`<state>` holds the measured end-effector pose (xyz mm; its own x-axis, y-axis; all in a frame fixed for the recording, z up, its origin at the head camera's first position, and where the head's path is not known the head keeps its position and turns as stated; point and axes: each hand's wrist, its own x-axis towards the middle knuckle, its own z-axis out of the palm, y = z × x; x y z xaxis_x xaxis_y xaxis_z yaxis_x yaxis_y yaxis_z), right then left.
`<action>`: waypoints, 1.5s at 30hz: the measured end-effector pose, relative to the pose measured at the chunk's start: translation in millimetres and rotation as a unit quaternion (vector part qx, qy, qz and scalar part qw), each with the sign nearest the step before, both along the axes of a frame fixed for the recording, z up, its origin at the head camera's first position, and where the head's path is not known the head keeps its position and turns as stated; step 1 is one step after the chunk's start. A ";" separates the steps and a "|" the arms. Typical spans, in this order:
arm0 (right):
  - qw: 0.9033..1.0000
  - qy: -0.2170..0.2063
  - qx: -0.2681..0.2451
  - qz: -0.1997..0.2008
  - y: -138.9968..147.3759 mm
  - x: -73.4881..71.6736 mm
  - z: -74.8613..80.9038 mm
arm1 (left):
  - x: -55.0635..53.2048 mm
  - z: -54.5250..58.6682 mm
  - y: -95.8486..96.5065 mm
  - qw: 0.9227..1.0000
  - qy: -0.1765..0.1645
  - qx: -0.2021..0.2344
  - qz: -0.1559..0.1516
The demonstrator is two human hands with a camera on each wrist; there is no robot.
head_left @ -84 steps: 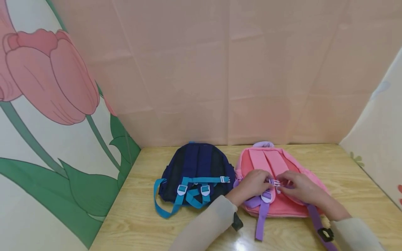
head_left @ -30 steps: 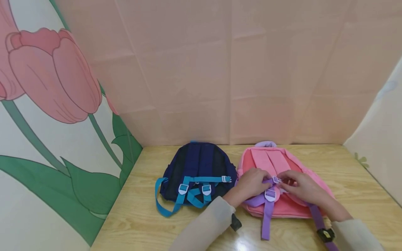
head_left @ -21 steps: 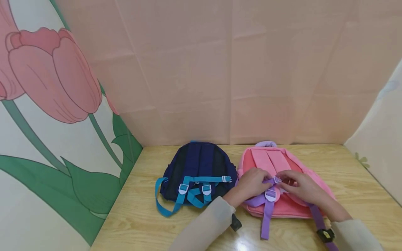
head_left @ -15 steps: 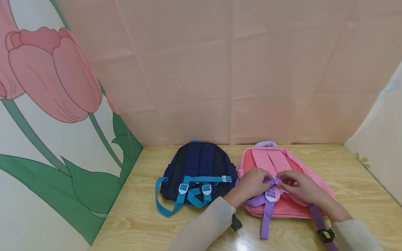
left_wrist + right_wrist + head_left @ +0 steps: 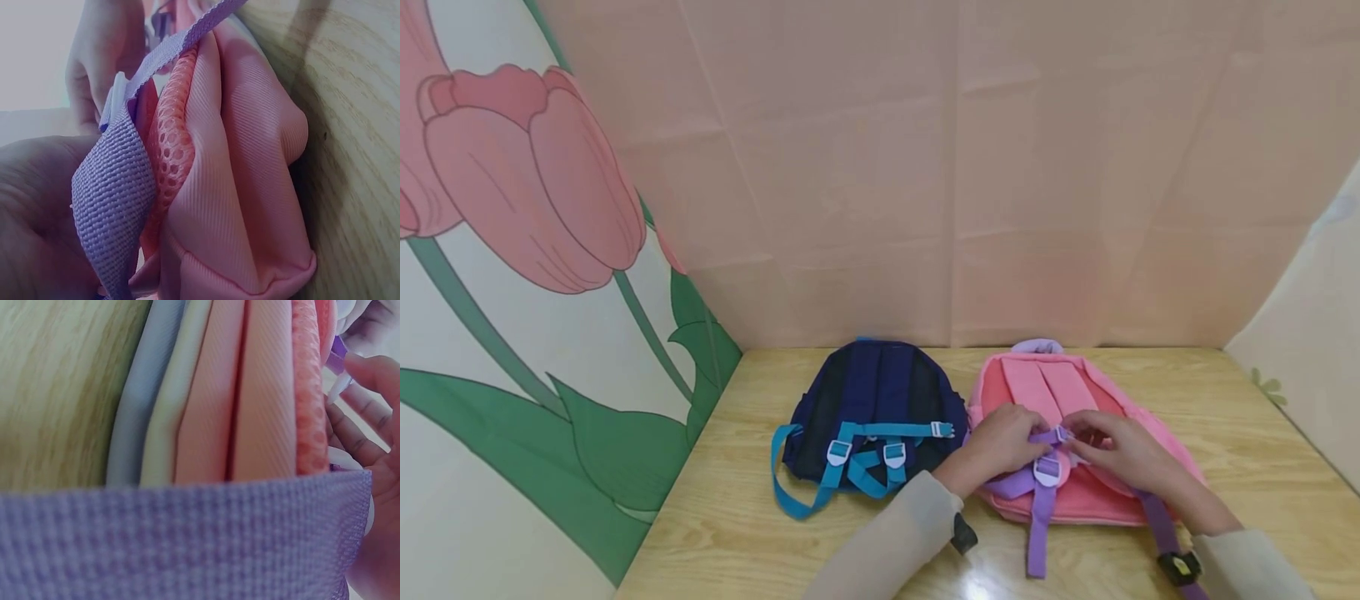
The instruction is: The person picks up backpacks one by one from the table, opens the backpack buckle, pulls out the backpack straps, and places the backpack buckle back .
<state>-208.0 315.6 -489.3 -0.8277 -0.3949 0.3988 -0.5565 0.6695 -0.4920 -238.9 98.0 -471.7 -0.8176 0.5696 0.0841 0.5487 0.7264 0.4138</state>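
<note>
A pink backpack [image 5: 1120, 500] lies on the table with its straps facing up. Over its middle, my left hand [image 5: 1006, 439] pinches a purple strap beside a small white buckle [image 5: 1063, 434]. From the other side, my right hand [image 5: 1127, 454] pinches the buckle's end between thumb and fingers. Both hands' fingertips are close together there. Below them hangs a loose purple strap end [image 5: 1038, 533] from a white adjuster [image 5: 1047, 470]. Purple webbing [image 5: 115, 194] crosses in front of my left palm in the left wrist view. My right fingers [image 5: 359, 434] show beside the bag's mesh back in the right wrist view.
A navy backpack [image 5: 880, 383] with turquoise straps [image 5: 808, 500] lies just left of the pink one. The wooden table [image 5: 722, 525] meets a pinkish cloth wall [image 5: 850, 167] behind and a tulip-printed panel [image 5: 572, 192] at the left.
White buckle prongs showed between my hands 2.8 seconds ago; now the purple strap runs up to the buckle at my right fingertips. Over the last second the hands have barely moved.
</note>
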 end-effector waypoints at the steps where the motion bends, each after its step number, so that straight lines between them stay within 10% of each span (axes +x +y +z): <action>1: 1.000 0.000 0.000 0.000 -0.1 0.0 0.0 | -0.1 0.3 0.0 1.000 0.001 -0.001 0.000; 17: 1.000 -0.001 0.002 -0.001 -1.8 2.2 1.2 | 0.4 -1.4 -2.9 0.998 -0.012 0.054 -0.004; 45: 1.000 -0.014 0.007 -0.008 -5.0 -0.1 -1.0 | 3.8 -2.6 1.6 0.999 -0.030 0.027 0.011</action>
